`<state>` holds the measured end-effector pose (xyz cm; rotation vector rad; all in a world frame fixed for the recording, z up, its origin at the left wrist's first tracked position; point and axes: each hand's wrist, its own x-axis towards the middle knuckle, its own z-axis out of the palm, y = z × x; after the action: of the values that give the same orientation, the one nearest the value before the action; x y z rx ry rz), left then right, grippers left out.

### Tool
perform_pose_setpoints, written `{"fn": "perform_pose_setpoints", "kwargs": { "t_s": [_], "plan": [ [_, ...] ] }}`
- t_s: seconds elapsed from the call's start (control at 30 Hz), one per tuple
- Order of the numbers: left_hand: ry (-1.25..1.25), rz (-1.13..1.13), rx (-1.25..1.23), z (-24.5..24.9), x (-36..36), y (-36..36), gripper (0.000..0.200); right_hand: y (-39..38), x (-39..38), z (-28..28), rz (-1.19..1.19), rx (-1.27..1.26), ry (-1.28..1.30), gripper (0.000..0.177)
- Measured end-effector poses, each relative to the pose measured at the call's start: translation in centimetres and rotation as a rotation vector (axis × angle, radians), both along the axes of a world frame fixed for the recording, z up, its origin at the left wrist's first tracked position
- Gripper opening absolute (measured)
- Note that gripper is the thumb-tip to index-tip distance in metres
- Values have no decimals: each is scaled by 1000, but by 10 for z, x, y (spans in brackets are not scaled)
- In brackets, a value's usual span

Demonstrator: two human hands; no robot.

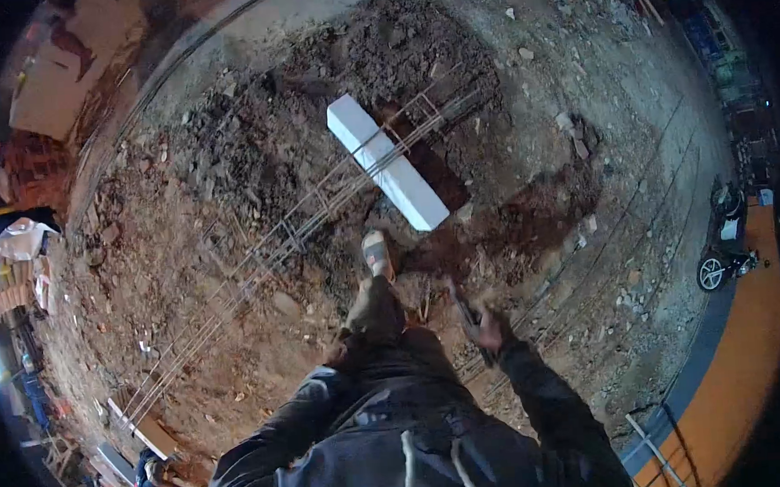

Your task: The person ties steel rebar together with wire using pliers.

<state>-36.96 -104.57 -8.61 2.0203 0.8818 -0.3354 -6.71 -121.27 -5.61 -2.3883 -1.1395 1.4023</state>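
Observation:
My right hand (pixel 492 330) is closed round a dark hand tool (pixel 464 303), whose long thin end points up and away from me. My left hand (pixel 347 347) is near my left thigh, dark and blurred, and its fingers cannot be made out. Ahead of my shoe (pixel 377 255), a long white block (pixel 388 164) lies across a dug hole. A rebar cage (pixel 297 229) of thin metal bars runs diagonally over the block, from the lower left to the upper right.
Dark loose soil (pixel 227 155) is heaped round the hole, with stones on the ground. Long bars lie at the right. A motorcycle wheel (pixel 711 273) stands beside an orange surface (pixel 748 339). Another person (pixel 155 481) is at the lower left.

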Motion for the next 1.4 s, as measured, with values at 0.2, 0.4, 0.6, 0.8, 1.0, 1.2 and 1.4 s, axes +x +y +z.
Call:
{"fn": "perform_pose_setpoints", "kwargs": {
  "t_s": [0.2, 0.4, 0.6, 0.8, 1.0, 1.2, 1.4],
  "plan": [
    [74, -224, -205, -48, 48, 44, 32, -14, 8, -17, 88, -265, -158, 59],
    [-81, 33, -827, -8, 97, 81, 34, 8, 86, -7, 214, -322, -283, 68],
    [-117, -271, -591, -66, 151, 40, 23, 41, 213, -30, 323, -243, -58, 66],
    [-8, -50, -783, -32, 254, -20, 23, 92, 344, -26, 529, -456, 134, 43],
    [-51, 204, -860, -43, 316, -57, 22, 115, 427, -20, 292, -535, 756, 35],
    [-69, 654, -290, -150, 355, 2, 22, 181, 471, -188, 242, -129, -210, 38],
    [-87, 907, 349, -298, 345, 114, 26, 214, 575, -422, 349, -91, -284, 52]
  ]
}}
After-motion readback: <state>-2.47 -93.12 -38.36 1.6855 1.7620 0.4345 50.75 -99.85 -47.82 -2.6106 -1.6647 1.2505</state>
